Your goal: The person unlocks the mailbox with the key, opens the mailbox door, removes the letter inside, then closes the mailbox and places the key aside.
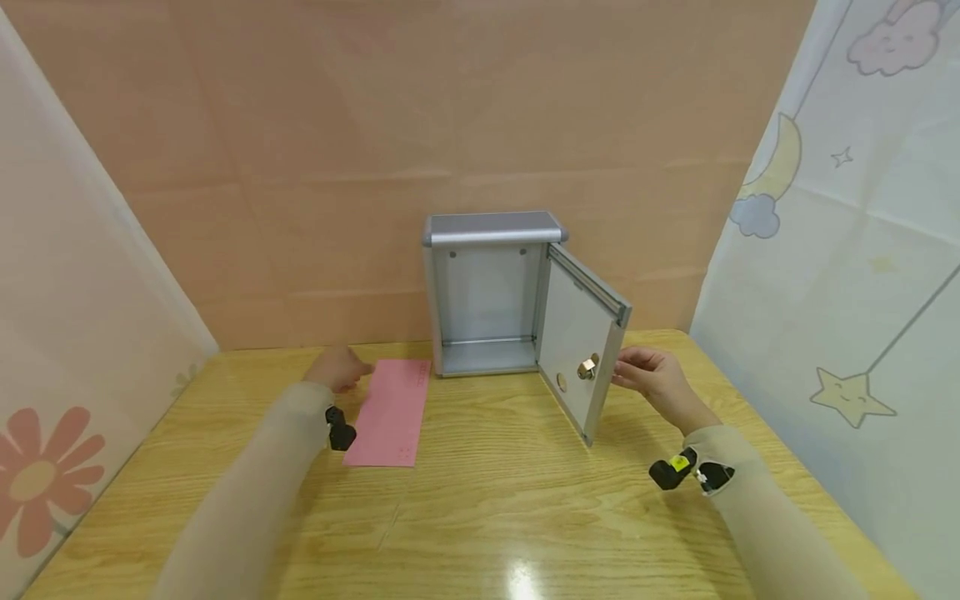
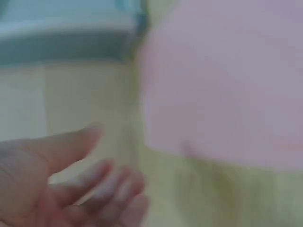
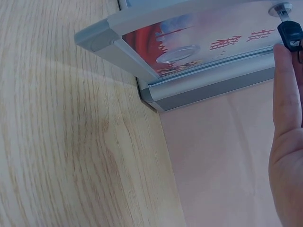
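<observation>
A silver metal letter box (image 1: pixel 491 223) stands against the back wall, its hinged door (image 1: pixel 573 337) swung wide to the right. On the outer face of that door, a black-headed key (image 3: pixel 289 34) sits in the lock. My right hand (image 1: pixel 658 383) pinches the key's head between thumb and finger, behind the door's free edge. Left of the box, a pink envelope (image 1: pixel 390 412) lies flat on the table. Beside its upper left edge is my left hand (image 1: pixel 337 369); in the blurred left wrist view its fingers (image 2: pixel 113 189) are loosely bent and apart from the envelope (image 2: pixel 222 85).
A wood-grain table (image 1: pixel 480 517) carries everything. Behind the box hangs a plain orange-pink backdrop (image 1: pixel 322 167). Patterned cloth walls close off both sides, the right one (image 1: pixel 847 292) with stars and a moon. A brass lock barrel (image 1: pixel 587 367) juts from the door's inner face.
</observation>
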### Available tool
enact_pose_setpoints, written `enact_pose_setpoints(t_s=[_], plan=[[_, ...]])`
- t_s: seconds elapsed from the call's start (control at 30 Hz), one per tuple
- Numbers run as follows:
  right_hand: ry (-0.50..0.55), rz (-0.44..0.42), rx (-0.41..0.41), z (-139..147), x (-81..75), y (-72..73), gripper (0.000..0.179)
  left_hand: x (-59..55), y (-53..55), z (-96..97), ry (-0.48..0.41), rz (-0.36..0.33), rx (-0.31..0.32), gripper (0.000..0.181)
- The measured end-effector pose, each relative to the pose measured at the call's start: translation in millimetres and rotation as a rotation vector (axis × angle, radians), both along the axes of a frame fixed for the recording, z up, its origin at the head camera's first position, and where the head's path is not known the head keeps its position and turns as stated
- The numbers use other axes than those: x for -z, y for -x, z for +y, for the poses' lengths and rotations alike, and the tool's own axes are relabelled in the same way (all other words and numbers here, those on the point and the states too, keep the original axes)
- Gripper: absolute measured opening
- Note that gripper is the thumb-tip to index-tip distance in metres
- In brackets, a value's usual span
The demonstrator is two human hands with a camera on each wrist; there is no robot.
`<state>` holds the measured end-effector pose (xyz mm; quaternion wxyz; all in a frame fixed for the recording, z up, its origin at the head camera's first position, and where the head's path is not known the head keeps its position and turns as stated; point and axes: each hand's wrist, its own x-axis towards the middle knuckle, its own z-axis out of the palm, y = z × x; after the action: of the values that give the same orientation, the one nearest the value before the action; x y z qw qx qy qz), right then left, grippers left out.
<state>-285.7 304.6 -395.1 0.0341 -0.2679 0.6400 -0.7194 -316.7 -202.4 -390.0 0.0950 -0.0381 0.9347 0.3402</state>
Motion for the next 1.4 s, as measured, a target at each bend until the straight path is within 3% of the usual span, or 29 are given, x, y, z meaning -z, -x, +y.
enact_pose_setpoints(t_s=[0.07,0.17,0.23,0.33,0.47,0.67,1.07,1.4], plan=[[-0.002,-0.002,0.002,0.6,0.6,-0.6,0.031,-12.3,4.3,17.1,-0.066,0.093,-0.022,0.038],[-0.010,-0.005,0.007,1.8,2.1,-1.7,0.031,-23.7,9.8,49.4,-0.359,0.205,-0.076,0.043],[-0.012,-0.005,0.009,2.7,3.2,-2.2,0.030,-24.7,13.3,69.2,-0.554,0.243,-0.103,0.043],[-0.008,0.000,0.005,3.0,3.9,-2.4,0.030,-20.8,17.7,92.0,-0.678,0.298,-0.124,0.038],[0.033,0.005,-0.024,2.3,4.0,-1.7,0.030,-13.4,20.6,106.7,-0.634,0.330,-0.131,0.033],[0.033,0.008,-0.032,0.4,3.8,-0.4,0.033,-5.6,22.0,113.3,-0.690,0.335,-0.135,0.031],[0.027,-0.001,-0.035,-0.6,-1.5,2.5,0.031,-10.5,20.7,112.7,-0.719,0.320,-0.172,0.025],[0.016,-0.013,-0.028,-10.4,0.7,0.1,0.031,-7.6,21.4,114.1,-0.747,0.332,-0.191,0.027]])
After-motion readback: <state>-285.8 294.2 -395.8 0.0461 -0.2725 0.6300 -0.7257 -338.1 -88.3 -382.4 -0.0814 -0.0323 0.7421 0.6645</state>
